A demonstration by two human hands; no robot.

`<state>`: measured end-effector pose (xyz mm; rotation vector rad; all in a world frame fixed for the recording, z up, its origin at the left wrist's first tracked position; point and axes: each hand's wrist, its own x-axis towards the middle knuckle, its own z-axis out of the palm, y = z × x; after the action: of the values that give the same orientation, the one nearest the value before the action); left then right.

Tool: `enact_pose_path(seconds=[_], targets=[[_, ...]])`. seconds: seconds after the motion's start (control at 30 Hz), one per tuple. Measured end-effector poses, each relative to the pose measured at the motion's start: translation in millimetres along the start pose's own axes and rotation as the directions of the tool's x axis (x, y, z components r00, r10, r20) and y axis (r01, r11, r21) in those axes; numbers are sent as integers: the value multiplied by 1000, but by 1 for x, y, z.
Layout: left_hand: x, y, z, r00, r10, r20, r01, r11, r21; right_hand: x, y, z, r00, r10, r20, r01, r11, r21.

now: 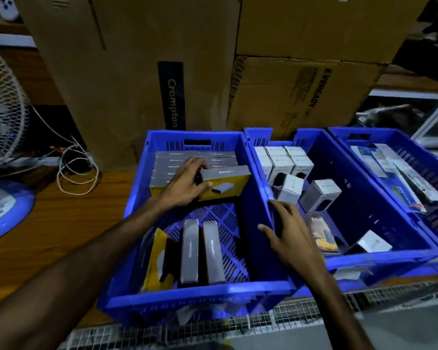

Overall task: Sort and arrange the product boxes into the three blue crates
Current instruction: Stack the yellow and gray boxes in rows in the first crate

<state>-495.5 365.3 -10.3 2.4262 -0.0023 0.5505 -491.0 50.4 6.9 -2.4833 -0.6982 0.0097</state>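
Left grip point(185, 188) closed on a grey-and-yellow box point(224, 181), held upright against the packed row point(172, 170) at the far wall of the left crate point(195, 291), apparently to extend that row. Right grip point(288, 233), fingers spread and empty, rests on the wall shared with the middle crate point(379, 256), probably steadying it. Loose boxes point(202, 251) lie near the front; cardboard cartons point(137, 59) stand behind.

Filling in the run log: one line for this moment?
left hand: holding grey-yellow box | right hand: open, on left crate wall | stage: adding box to back row
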Motion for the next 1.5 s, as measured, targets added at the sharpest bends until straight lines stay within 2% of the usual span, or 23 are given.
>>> enact_pose_path(seconds=[0.23, 0.4, 0.47, 0.6, 0.73, 0.93, 1.1, 1.17, 1.4, 1.5], targets=[[15, -5, 3, 995, -99, 10, 99, 995, 30, -1, -2, 3, 999, 29, -23, -30, 999, -39], [17, -7, 4, 960, -279, -26, 273, 952, -136, -1, -4, 2, 999, 44, -28, -45, 998, -50], [15, -9, 2, 956, -293, -28, 283, 940, -190, -1, -3, 2, 999, 45, -26, -46, 998, -53], [17, -17, 3, 957, -285, -53, 273, 948, -165, -1, -4, 2, 998, 51, -25, -52, 998, -48], [19, -17, 12, 975, -224, -17, 222, 973, -55, -1, -5, 1, 998, 50, -25, -51, 998, -40], [22, -34, 13, 989, -123, 81, 102, 968, 228, -2, -5, 0, 998, 51, -31, -52, 998, -46], [21, -30, 17, 999, -20, 43, -2, 884, 468, -2, -6, 0, 998, 54, -44, -56, 997, -50], [18, -29, 22, 998, -22, 54, -10, 843, 539, -1, -6, 0, 997, 58, -42, -60, 997, -48], [9, -26, 37, 998, -24, 51, -16, 745, 667, -2, -7, -1, 997, 59, -40, -61, 996, -60], [9, -16, 33, 994, -70, 82, -6, 721, 693, -3, -8, -2, 998, 49, -38, -51, 997, -55]])
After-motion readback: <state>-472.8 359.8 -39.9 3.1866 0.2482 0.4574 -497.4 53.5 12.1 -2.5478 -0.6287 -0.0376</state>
